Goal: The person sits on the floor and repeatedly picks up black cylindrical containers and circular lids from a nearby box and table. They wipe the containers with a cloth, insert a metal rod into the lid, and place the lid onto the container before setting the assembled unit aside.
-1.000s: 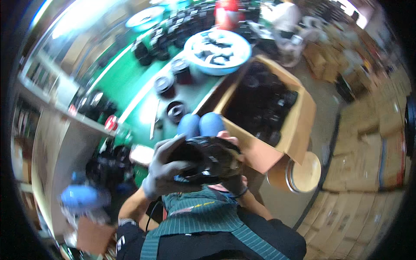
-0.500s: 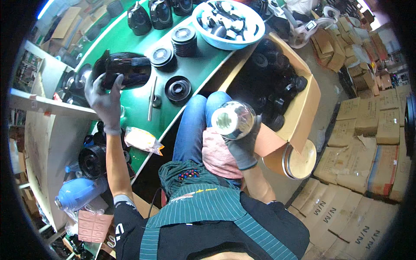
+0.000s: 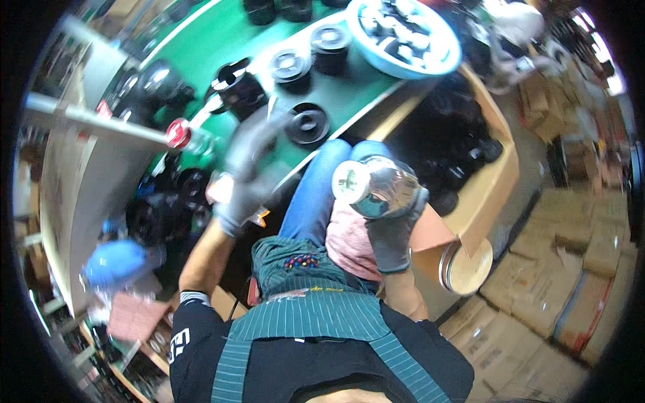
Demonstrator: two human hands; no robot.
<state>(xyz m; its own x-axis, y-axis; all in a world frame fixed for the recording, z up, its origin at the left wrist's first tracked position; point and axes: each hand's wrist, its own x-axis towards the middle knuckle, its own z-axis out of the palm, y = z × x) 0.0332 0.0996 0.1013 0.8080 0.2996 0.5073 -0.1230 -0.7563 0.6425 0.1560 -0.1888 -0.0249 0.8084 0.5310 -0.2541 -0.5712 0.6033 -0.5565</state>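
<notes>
Nearest, at lower centre, a striped green apron [image 3: 302, 316] over a black shirt [image 3: 423, 352], with a small cluster of coloured dots [image 3: 300, 260] near its top. Just above, draped in the lap, a pink cloth [image 3: 351, 242] against blue jeans [image 3: 306, 205].

Slightly right of centre, over the lap, a grey-gloved right hand [image 3: 395, 235], clamped on a silvery vessel [image 3: 388, 191]; wrapped around the lower right side of its shiny, rounded body, with the pale round end turned toward the left of the frame.

Left of centre, a grey-gloved left hand [image 3: 248, 164], badly blurred, thumb and fingers apart, above the near edge of a green table [image 3: 215, 30]. Beside its wrist, partly hidden, a pale packet [image 3: 218, 189].

A little beyond the fingertips, on the table, a round black dish [image 3: 309, 124] to the right and a black jug [image 3: 240, 93] to the upper left. Farther left, a clear bottle with a red cap [image 3: 178, 133].

Right of the table, an open cardboard box [image 3: 494, 121] full of dark parts [image 3: 437, 134]; below it, a tan drum [image 3: 470, 267].

Toward the top, two short black stacks [image 3: 290, 70] with greyish round tops, then a light-blue basin [image 3: 453, 57] heaped with small white-and-black pieces. At lower right, down on the floor, brown cartons [image 3: 537, 282].
</notes>
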